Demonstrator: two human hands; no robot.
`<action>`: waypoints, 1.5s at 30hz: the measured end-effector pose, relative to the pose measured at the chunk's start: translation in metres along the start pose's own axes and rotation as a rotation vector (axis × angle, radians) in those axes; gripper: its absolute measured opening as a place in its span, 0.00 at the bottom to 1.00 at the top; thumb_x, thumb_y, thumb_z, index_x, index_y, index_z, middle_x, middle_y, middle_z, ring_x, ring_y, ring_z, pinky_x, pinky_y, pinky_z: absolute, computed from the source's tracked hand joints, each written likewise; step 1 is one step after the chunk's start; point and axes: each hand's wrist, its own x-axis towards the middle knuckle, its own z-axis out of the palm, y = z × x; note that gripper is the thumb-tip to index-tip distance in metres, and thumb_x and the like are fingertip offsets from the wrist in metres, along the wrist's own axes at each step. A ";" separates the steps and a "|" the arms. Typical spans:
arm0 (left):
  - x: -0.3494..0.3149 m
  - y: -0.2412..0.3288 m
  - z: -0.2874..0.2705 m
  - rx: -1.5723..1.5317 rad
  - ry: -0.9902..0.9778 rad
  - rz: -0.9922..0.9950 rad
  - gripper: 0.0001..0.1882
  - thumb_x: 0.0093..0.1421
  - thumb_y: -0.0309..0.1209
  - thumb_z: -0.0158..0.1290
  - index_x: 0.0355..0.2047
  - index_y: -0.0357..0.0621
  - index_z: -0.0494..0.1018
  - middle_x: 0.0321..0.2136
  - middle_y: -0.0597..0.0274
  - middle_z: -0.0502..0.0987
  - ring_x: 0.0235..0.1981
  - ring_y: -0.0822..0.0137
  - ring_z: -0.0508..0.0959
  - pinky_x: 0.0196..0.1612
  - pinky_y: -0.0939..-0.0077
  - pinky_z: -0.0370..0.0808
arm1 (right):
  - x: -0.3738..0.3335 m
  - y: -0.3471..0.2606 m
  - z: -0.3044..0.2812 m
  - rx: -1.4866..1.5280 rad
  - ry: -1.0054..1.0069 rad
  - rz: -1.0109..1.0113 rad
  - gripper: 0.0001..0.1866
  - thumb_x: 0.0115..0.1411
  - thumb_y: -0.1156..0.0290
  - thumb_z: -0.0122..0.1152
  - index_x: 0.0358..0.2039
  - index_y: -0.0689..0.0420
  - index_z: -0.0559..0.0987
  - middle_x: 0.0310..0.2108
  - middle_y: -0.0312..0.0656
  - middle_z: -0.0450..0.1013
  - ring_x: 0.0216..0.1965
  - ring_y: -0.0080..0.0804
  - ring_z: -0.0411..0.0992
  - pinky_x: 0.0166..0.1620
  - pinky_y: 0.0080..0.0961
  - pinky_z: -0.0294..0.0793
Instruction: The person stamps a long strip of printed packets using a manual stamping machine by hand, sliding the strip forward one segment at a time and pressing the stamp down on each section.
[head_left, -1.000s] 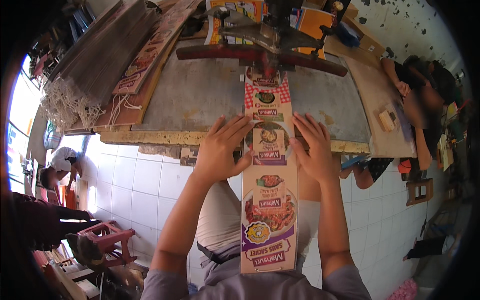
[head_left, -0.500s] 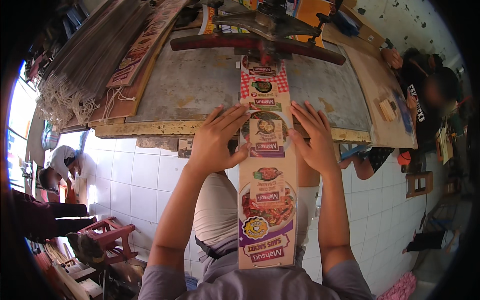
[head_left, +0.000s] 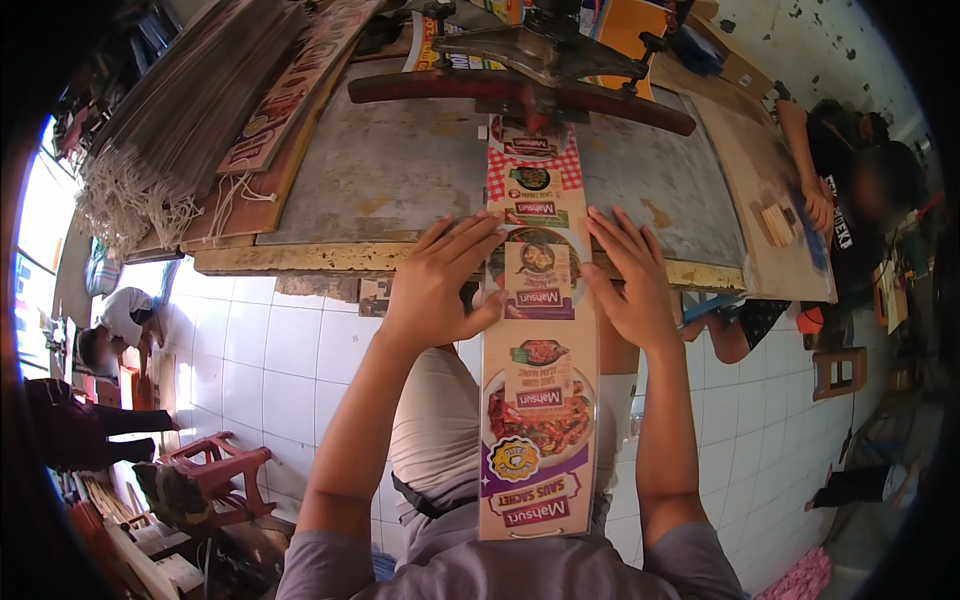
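A long printed cardboard strip [head_left: 540, 360] runs from under a dark metal clamping bar [head_left: 640, 106] on the worktable, over the near edge and down to my lap. Food pictures and small sachet shapes cover it. On its left edge my left hand [head_left: 440, 285] rests with fingers stretched forward and the thumb tip at the strip. Along the opposite edge lies my right hand [head_left: 628, 288], fingers extended and apart. Both hands are at the table's front edge, flanking the strip. The strip's far end is hidden beneath the bar.
The grey worktable [head_left: 350, 185] has a worn wooden front edge. At the left lies a stack of similar strips [head_left: 190, 120] with white strings. Small wooden blocks [head_left: 776, 225] sit at right, near another person's hand [head_left: 818, 205]. A red plastic stool [head_left: 215, 470] stands on the tiled floor.
The whole view has shifted slightly; my hands keep their places along the strip. The person at the right has lowered a hand toward the wooden blocks.
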 end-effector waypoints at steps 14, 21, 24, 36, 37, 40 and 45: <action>0.003 0.001 -0.003 0.001 -0.097 -0.067 0.40 0.54 0.42 0.60 0.67 0.38 0.72 0.72 0.52 0.71 0.73 0.48 0.69 0.75 0.40 0.62 | 0.002 -0.001 -0.002 -0.040 -0.018 -0.006 0.31 0.74 0.53 0.60 0.72 0.53 0.74 0.75 0.36 0.67 0.79 0.44 0.56 0.79 0.55 0.49; 0.006 0.000 -0.001 0.047 -0.099 -0.038 0.39 0.57 0.43 0.58 0.67 0.37 0.72 0.68 0.48 0.74 0.71 0.47 0.72 0.74 0.40 0.64 | 0.003 0.001 -0.001 -0.019 -0.012 -0.015 0.31 0.74 0.52 0.60 0.72 0.53 0.73 0.75 0.37 0.67 0.79 0.47 0.56 0.79 0.56 0.49; 0.006 0.000 -0.001 0.038 -0.096 -0.033 0.39 0.57 0.43 0.58 0.67 0.36 0.72 0.68 0.48 0.74 0.71 0.47 0.72 0.74 0.40 0.64 | 0.002 0.001 0.000 -0.014 -0.013 -0.014 0.31 0.74 0.53 0.60 0.72 0.53 0.73 0.75 0.36 0.67 0.79 0.47 0.57 0.79 0.55 0.49; 0.007 -0.001 0.000 0.036 -0.106 -0.040 0.41 0.56 0.43 0.58 0.69 0.36 0.71 0.69 0.48 0.73 0.71 0.48 0.72 0.74 0.40 0.64 | 0.002 0.001 -0.001 -0.027 -0.010 -0.009 0.31 0.73 0.54 0.61 0.72 0.53 0.73 0.75 0.36 0.67 0.79 0.46 0.57 0.79 0.55 0.49; 0.007 -0.001 0.001 0.028 -0.107 -0.047 0.42 0.55 0.43 0.58 0.69 0.37 0.71 0.69 0.48 0.73 0.72 0.47 0.71 0.75 0.39 0.63 | 0.002 0.001 -0.001 -0.031 -0.011 -0.007 0.31 0.73 0.54 0.61 0.72 0.53 0.73 0.75 0.36 0.67 0.79 0.46 0.57 0.78 0.55 0.49; 0.007 -0.001 -0.001 0.019 -0.114 -0.055 0.42 0.55 0.42 0.58 0.70 0.38 0.70 0.70 0.48 0.73 0.72 0.47 0.71 0.75 0.39 0.63 | 0.003 -0.001 -0.001 -0.014 -0.010 -0.011 0.31 0.73 0.54 0.61 0.72 0.54 0.73 0.75 0.37 0.67 0.79 0.47 0.57 0.78 0.56 0.49; 0.007 0.001 -0.001 0.021 -0.111 -0.059 0.42 0.55 0.42 0.58 0.70 0.38 0.70 0.70 0.49 0.73 0.72 0.47 0.70 0.75 0.39 0.63 | 0.002 0.000 -0.001 -0.027 -0.003 -0.021 0.32 0.73 0.54 0.61 0.72 0.55 0.73 0.75 0.38 0.67 0.79 0.48 0.57 0.78 0.57 0.50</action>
